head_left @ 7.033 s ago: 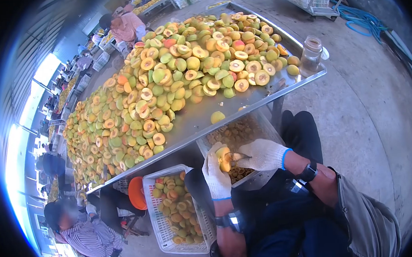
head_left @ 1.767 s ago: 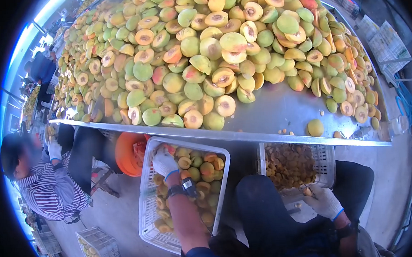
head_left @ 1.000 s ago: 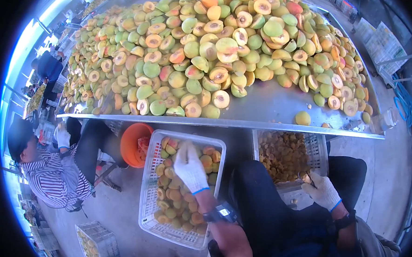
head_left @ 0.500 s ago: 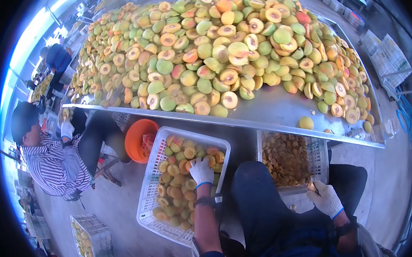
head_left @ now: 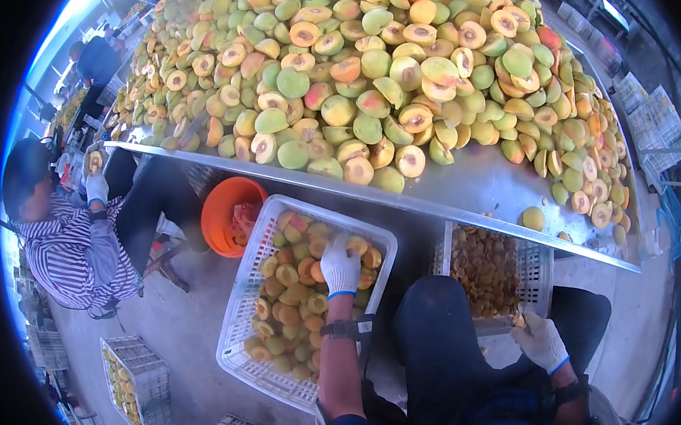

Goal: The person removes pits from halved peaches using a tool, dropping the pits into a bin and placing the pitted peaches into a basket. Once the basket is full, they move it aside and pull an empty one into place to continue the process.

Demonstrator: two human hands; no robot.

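My left hand (head_left: 340,268), in a white knit glove, reaches into a white plastic crate (head_left: 232,326) at the middle. Its fingers touch pitted fruit halves (head_left: 290,315), like peaches or apricots; blur and fruit hide whether they grip one. My right hand (head_left: 541,342), also gloved, is closed at the near edge of a second crate (head_left: 534,268) holding brown pits and scraps (head_left: 482,274). A small brownish piece with a thin tip shows at its fingertips, too small to name. Above both hands, halved fruit with pits (head_left: 379,64) is heaped on a metal table (head_left: 462,177).
An orange bucket (head_left: 216,219) with something red inside stands left of the fruit crate. A person in a striped shirt (head_left: 73,253) sits at the left, a fruit half in one gloved hand. Another crate of fruit (head_left: 153,388) is on the floor. The table's metal edge (head_left: 370,198) crosses ahead.
The view has tilted and shifted a little. My left hand stays in the crate, now slightly farther in towards the fruit at its right side. My right hand remains by the pit crate.
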